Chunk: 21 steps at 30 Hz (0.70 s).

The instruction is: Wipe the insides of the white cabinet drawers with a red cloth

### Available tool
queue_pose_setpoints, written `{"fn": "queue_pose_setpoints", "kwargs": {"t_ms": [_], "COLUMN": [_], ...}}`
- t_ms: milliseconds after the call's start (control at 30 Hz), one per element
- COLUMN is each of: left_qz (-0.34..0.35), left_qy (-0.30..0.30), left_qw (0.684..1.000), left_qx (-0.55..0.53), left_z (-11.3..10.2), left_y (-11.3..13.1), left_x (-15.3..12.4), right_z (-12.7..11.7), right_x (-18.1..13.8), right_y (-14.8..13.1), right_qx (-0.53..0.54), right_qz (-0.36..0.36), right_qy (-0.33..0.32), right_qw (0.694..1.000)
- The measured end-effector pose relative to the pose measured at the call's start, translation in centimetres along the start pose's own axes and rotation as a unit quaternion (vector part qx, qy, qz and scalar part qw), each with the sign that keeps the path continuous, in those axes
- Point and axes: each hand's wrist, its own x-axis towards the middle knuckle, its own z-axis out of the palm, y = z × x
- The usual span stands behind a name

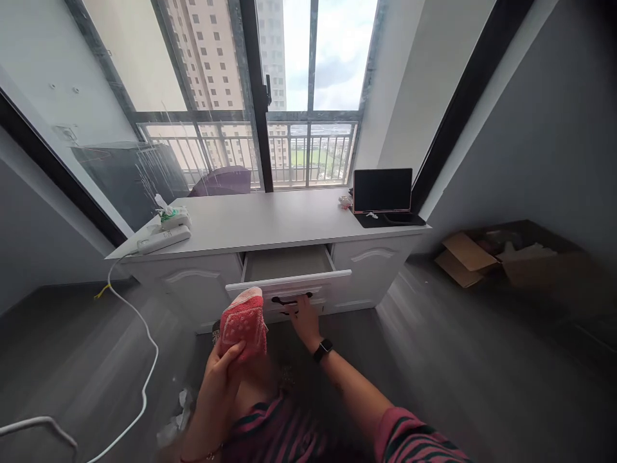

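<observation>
- Two hands in view: left hand [222, 361], nearest, fingers wrapped around a red cloth [244, 323] held upright just in front of the drawer front.
- Right hand [303, 319], watch on wrist, fingers curled at the dark handle [290, 300]; grip partly hidden.
- One drawer [288, 278], pulled open, centre of the white desk [270, 222].
- Desk top, left: power strip [164, 240] with white cable, tissue pack [172, 215].
- Desk top, right: tablet [382, 190], upright.
- Farthest: window [299, 96] with railing.

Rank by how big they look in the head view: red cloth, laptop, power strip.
1. laptop
2. red cloth, though it is nearer the camera, so its true size is unsure
3. power strip
</observation>
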Motion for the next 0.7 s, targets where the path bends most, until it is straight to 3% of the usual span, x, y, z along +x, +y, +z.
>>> {"fn": "queue_pose_setpoints", "kwargs": {"t_ms": [467,700], "left_qz": [0.034,0.034], "left_qy": [-0.076,-0.085], "left_qw": [0.996,0.996], "left_qx": [-0.04,0.0], "left_z": [6.0,7.6], "left_y": [3.3,2.8], "left_x": [4.8,6.4], "right_z": [-1.9,-1.9], "right_x": [-3.5,-3.4], "right_y": [-1.3,-1.5], "right_qx": [-0.007,-0.022], "right_qz": [0.044,0.051], "right_qy": [-0.066,-0.089], "right_qw": [0.997,0.994]}}
